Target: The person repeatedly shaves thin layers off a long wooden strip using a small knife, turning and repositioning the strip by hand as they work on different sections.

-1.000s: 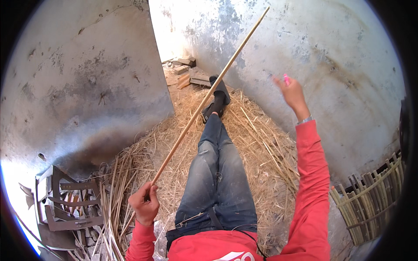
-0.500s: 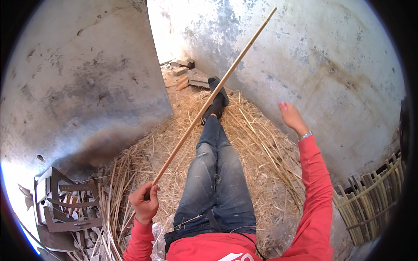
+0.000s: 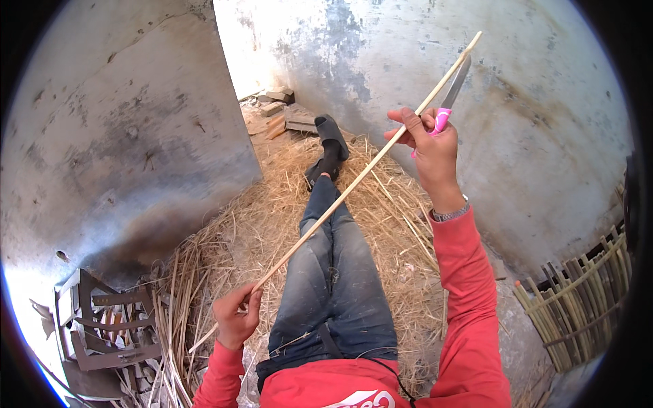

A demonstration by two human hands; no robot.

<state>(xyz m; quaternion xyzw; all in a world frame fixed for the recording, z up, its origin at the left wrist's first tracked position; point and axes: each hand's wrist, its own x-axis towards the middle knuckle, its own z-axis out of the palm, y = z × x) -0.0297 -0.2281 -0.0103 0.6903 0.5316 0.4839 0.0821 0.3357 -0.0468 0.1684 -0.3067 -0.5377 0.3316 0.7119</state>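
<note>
A long, thin strip of pale wood or bamboo point(image 3: 354, 180) slants across my legs, its far end up at the right. My left hand point(image 3: 235, 318) is closed around its lower part, and a short tail sticks out below the fist. Further up, my right hand point(image 3: 435, 156) grips a knife point(image 3: 457, 85) by its pink handle. The grey blade points up beside the strip's far end. My right thumb and fingers also meet the strip; whether they pinch it firmly is unclear.
Shavings and loose strips point(image 3: 401, 211) cover the floor around my outstretched legs point(image 3: 333, 272). A broken dark frame point(image 3: 115, 319) stands at the left, a woven stick basket point(image 3: 578, 306) at the right. Bricks point(image 3: 275, 105) lie by the doorway; a worn wall point(image 3: 537, 136) rises ahead.
My right hand has come inward to the strip, bringing the knife into plain sight. The strip's far end has shifted right and down, and its surface now looks paler. My left hand keeps its hold.
</note>
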